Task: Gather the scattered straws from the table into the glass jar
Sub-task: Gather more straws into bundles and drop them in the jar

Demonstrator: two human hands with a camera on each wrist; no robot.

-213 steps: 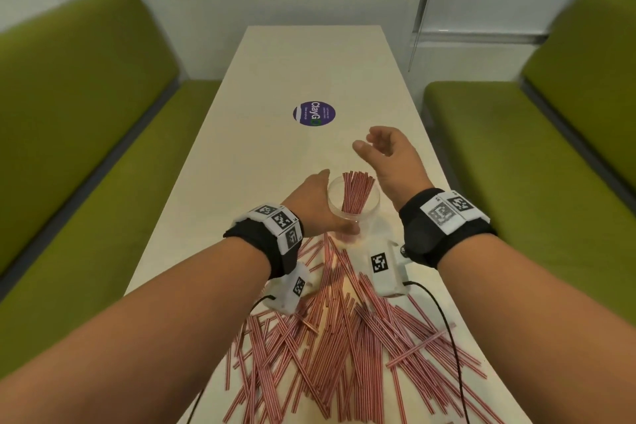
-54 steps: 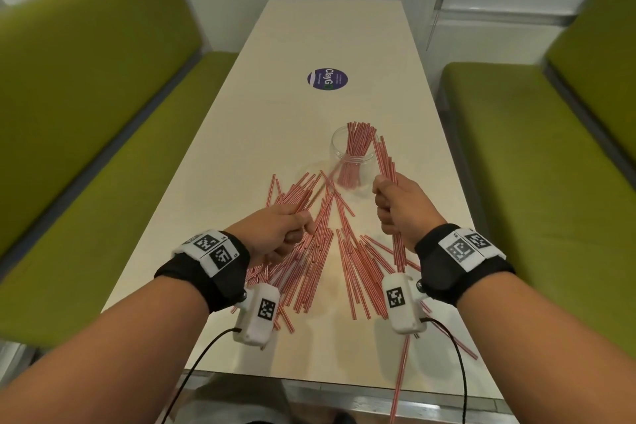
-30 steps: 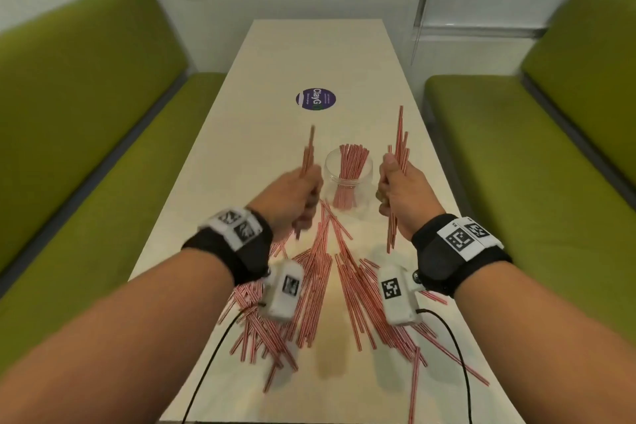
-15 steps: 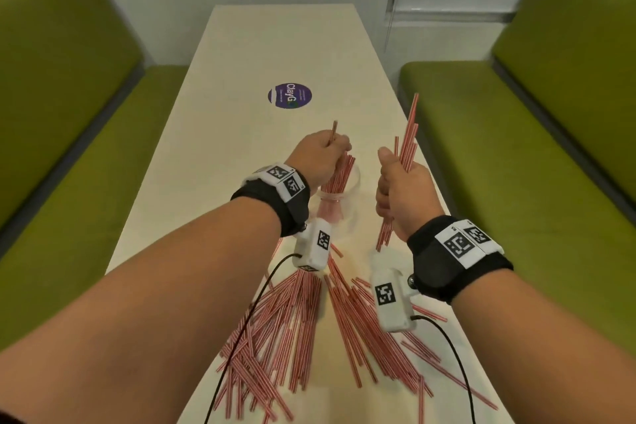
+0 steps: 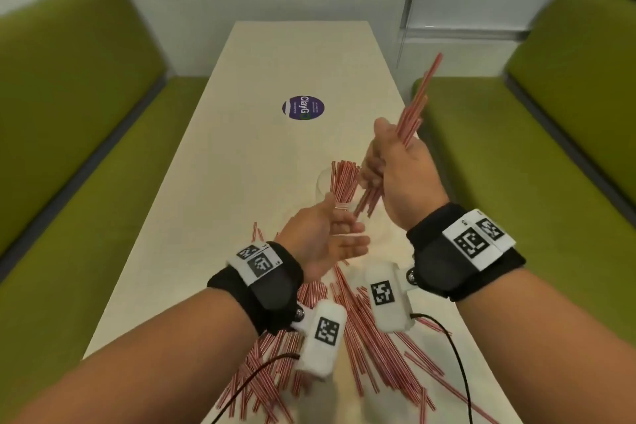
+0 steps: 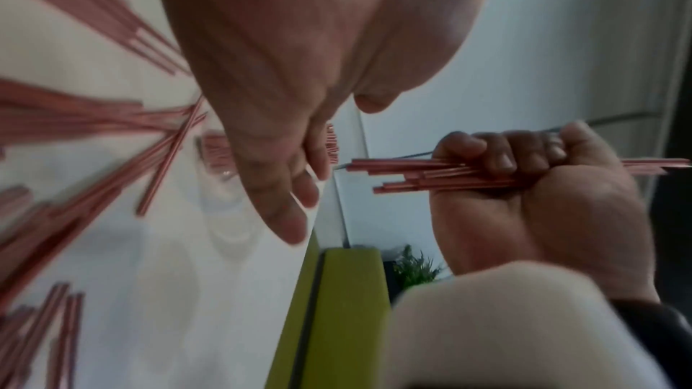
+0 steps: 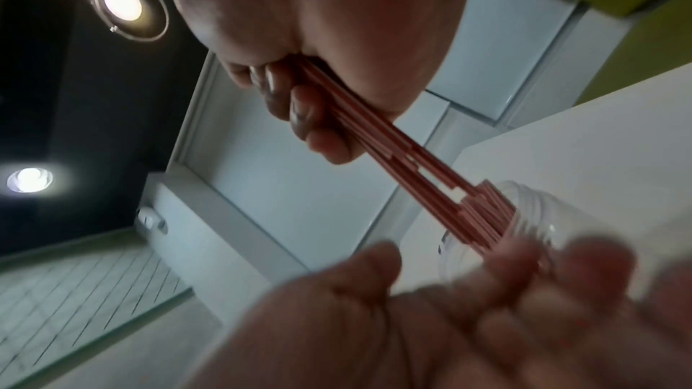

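Observation:
The clear glass jar point(image 5: 323, 182) stands mid-table with a bunch of red-striped straws point(image 5: 342, 182) upright in it. My right hand point(image 5: 378, 165) grips a bundle of straws point(image 5: 411, 117), tilted, and its lower ends reach down beside the jar's mouth. In the right wrist view the bundle point(image 7: 393, 153) runs from my curled fingers point(image 7: 310, 117) down to the jar point(image 7: 532, 218). My left hand point(image 5: 347, 237) is open and holds nothing, fingers straight, just in front of the jar. Many loose straws point(image 5: 361, 337) lie scattered on the table near me.
The long white table point(image 5: 241, 182) carries a round purple sticker point(image 5: 303, 107) beyond the jar. Green benches point(image 5: 69, 131) run along both sides. Wrist camera cables point(image 5: 457, 354) trail over the near straws.
My left hand, holding straws over the jar half a second ago, has drawn back toward me and is now open with nothing in it. The right hand has swung its bundle left to the jar's mouth.

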